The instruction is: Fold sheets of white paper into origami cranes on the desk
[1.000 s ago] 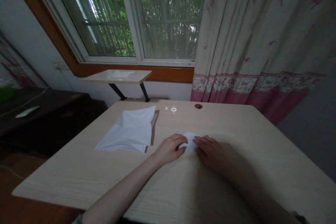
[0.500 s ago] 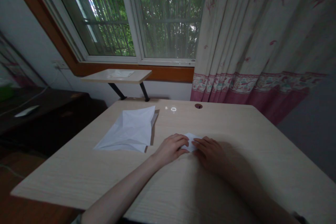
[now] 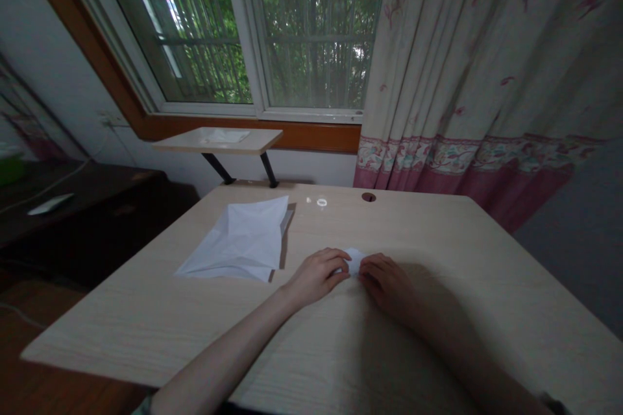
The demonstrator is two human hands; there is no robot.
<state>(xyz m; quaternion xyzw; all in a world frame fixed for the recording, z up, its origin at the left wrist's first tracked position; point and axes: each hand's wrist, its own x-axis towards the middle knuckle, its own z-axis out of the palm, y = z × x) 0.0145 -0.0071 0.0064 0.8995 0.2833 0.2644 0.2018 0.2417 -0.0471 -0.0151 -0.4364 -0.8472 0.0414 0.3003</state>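
A small folded piece of white paper (image 3: 355, 262) lies on the light wooden table (image 3: 292, 350) between my two hands. My left hand (image 3: 323, 274) grips its left side, with thumb and fingers curled onto the paper. On the right side, my right hand (image 3: 387, 282) pinches the paper's edge with bent fingers pressed together. The fingers cover both ends of the paper, so only its middle and top edge show. Left of my left hand rest several larger sheets of creased white paper (image 3: 243, 237), loosely stacked.
A white ring (image 3: 322, 203) with a small white bit beside it lies near the table's back. A round cable hole (image 3: 368, 197) is to its right. At the back left stands a raised shelf (image 3: 263, 139) on black legs, bearing white paper.
My right hand's fingers have drawn in and curled more at the paper's right edge, and less of the paper shows on that side. My left hand stays nearly where it was.
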